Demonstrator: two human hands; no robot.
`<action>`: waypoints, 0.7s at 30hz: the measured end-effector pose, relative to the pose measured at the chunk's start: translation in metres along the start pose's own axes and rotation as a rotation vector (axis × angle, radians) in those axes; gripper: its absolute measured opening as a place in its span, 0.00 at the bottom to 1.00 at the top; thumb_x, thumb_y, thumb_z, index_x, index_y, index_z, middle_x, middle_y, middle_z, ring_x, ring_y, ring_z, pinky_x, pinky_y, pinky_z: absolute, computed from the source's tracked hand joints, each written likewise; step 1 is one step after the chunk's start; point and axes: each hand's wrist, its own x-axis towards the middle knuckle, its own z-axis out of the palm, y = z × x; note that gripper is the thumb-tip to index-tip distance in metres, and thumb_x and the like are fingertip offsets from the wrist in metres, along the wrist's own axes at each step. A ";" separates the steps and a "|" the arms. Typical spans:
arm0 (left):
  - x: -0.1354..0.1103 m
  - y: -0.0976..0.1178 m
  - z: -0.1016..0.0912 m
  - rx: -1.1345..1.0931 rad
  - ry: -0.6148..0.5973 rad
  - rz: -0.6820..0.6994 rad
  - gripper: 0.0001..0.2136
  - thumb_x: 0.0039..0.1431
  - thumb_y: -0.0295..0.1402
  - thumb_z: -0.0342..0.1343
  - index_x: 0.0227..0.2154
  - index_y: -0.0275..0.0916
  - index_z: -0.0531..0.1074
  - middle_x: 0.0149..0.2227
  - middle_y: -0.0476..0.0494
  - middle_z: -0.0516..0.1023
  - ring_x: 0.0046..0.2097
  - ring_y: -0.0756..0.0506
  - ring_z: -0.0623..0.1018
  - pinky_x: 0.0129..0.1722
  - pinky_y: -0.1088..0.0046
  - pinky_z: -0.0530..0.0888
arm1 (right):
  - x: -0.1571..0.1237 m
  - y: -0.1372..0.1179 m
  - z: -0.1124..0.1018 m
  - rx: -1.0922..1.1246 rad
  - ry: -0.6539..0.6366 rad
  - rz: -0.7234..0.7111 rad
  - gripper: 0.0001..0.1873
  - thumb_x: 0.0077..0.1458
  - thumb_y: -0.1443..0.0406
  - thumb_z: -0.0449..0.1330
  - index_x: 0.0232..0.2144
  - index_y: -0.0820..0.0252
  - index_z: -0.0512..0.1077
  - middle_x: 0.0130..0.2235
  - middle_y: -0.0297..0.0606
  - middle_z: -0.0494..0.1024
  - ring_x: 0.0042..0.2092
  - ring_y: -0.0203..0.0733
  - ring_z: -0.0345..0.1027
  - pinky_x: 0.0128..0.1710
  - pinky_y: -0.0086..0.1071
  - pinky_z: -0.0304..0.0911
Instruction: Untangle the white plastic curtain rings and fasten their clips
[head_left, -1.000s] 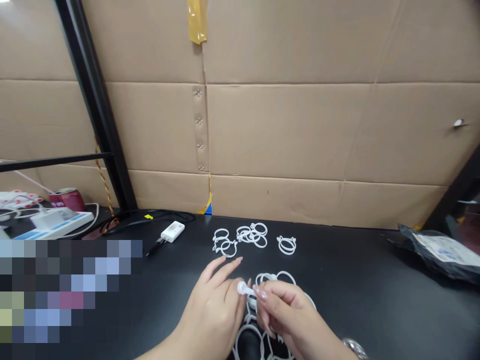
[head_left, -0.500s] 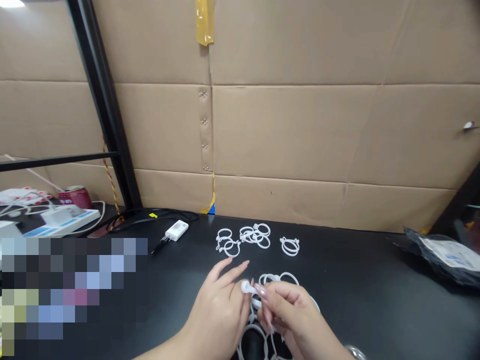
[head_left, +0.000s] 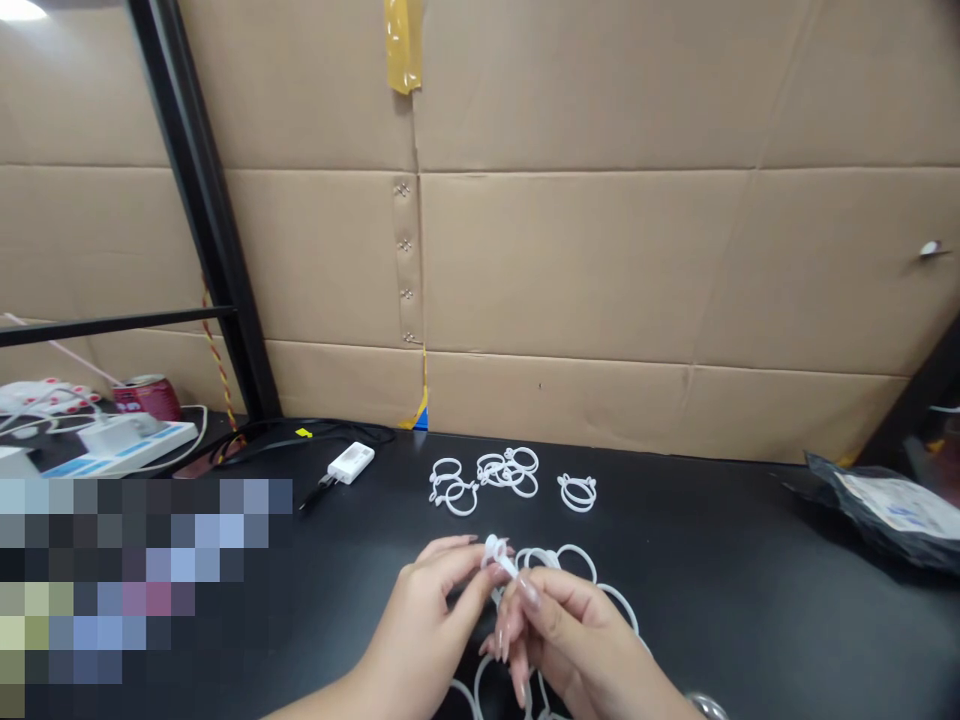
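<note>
Between both hands, near the bottom centre, is a white plastic curtain ring (head_left: 496,549) with small eyelets, seen partly edge-on. My left hand (head_left: 431,615) pinches its eyelet end between thumb and forefinger. My right hand (head_left: 574,630) grips the band just below, thumb against fingers. Several more white rings (head_left: 577,562) lie on the black table under and behind my hands, partly covered by them. Farther back sit three small groups: a left cluster of rings (head_left: 459,498), a middle cluster (head_left: 521,478) and a stacked pair (head_left: 577,494) on the right.
A white power adapter (head_left: 351,463) with a black cable lies back left. Beyond it are a power strip (head_left: 150,446) and a red can (head_left: 150,398). A dark plastic package (head_left: 885,510) rests at the right. A cardboard wall (head_left: 585,260) rises behind the black table (head_left: 720,580).
My left fingers have drawn in from a spread pose, and the thumb and forefinger now pinch the ring's eyelet end. That end has risen a little and tilted upward.
</note>
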 end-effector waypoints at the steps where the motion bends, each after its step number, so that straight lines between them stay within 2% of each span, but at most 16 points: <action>1: -0.001 0.000 0.001 -0.056 -0.015 -0.052 0.10 0.61 0.33 0.51 0.34 0.46 0.79 0.37 0.49 0.83 0.41 0.43 0.80 0.42 0.67 0.76 | 0.000 0.001 -0.001 -0.013 -0.026 -0.015 0.18 0.54 0.54 0.61 0.24 0.64 0.74 0.25 0.36 0.73 0.25 0.32 0.66 0.25 0.25 0.65; 4: -0.002 0.000 0.002 -0.218 -0.068 -0.190 0.11 0.61 0.36 0.51 0.38 0.44 0.79 0.37 0.50 0.83 0.40 0.43 0.81 0.41 0.69 0.76 | 0.000 0.005 -0.005 -0.098 -0.086 -0.043 0.18 0.56 0.55 0.59 0.25 0.64 0.75 0.25 0.36 0.72 0.26 0.33 0.68 0.28 0.27 0.65; 9: -0.001 0.003 0.005 -0.338 -0.154 -0.365 0.14 0.60 0.39 0.52 0.34 0.37 0.79 0.31 0.47 0.83 0.37 0.42 0.81 0.37 0.73 0.75 | 0.000 0.012 -0.009 -0.191 -0.074 -0.024 0.21 0.57 0.53 0.57 0.23 0.65 0.73 0.21 0.35 0.70 0.22 0.32 0.66 0.24 0.26 0.61; 15: -0.003 0.003 0.005 -0.352 -0.177 -0.254 0.15 0.64 0.40 0.47 0.38 0.39 0.78 0.35 0.48 0.82 0.41 0.44 0.80 0.41 0.74 0.74 | -0.002 0.005 -0.002 -0.293 -0.116 -0.065 0.22 0.57 0.51 0.55 0.23 0.63 0.71 0.20 0.33 0.69 0.22 0.32 0.65 0.27 0.28 0.60; 18: -0.005 0.003 0.004 -0.218 -0.185 -0.173 0.14 0.65 0.35 0.45 0.39 0.41 0.77 0.36 0.48 0.82 0.40 0.45 0.81 0.41 0.73 0.74 | -0.003 0.003 0.000 -0.336 -0.092 -0.011 0.25 0.56 0.48 0.54 0.21 0.61 0.68 0.19 0.33 0.68 0.21 0.32 0.61 0.25 0.27 0.57; 21: -0.007 -0.001 0.004 -0.009 -0.115 0.016 0.13 0.63 0.29 0.45 0.39 0.41 0.76 0.38 0.47 0.82 0.40 0.45 0.80 0.41 0.73 0.75 | -0.003 0.005 -0.001 -0.366 -0.030 0.047 0.28 0.54 0.43 0.52 0.18 0.59 0.64 0.16 0.29 0.62 0.18 0.30 0.53 0.20 0.26 0.50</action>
